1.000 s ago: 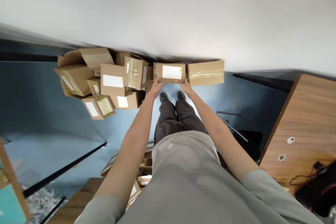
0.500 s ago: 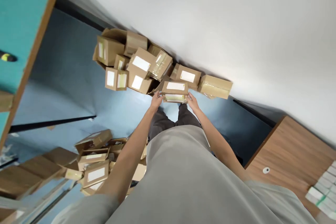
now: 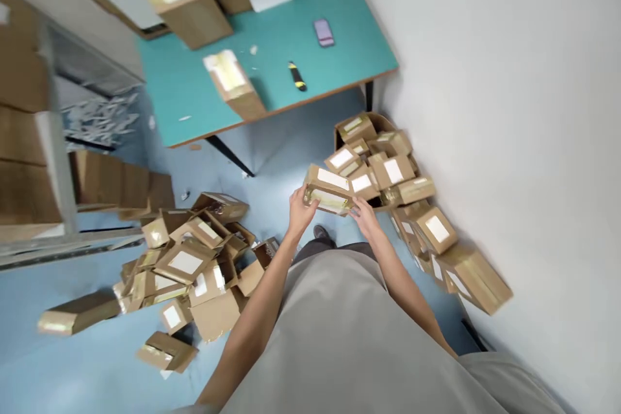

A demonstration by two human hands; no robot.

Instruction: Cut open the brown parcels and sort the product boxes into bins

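Note:
Both my hands hold one small taped cardboard box (image 3: 330, 187) with a white label, raised in front of my waist. My left hand (image 3: 301, 208) grips its left end with fingers curled round it. At the right end, my right hand (image 3: 365, 216) is closed on the box's lower corner. Just beyond the box, a row of similar labelled boxes (image 3: 398, 181) lies on the blue floor along the white wall. One of my shoes (image 3: 321, 231) shows below the box.
A second heap of cardboard boxes (image 3: 189, 265) covers the floor at my left. Ahead stands a teal table (image 3: 194, 103) carrying a taped box (image 3: 235, 84), a utility knife (image 3: 297, 76) and a phone (image 3: 323, 32). Stacked cartons (image 3: 29, 142) rise at far left.
I have lifted the box off the pile by the wall and turned left with it. The view has swung round, bringing in the teal table and the floor heap.

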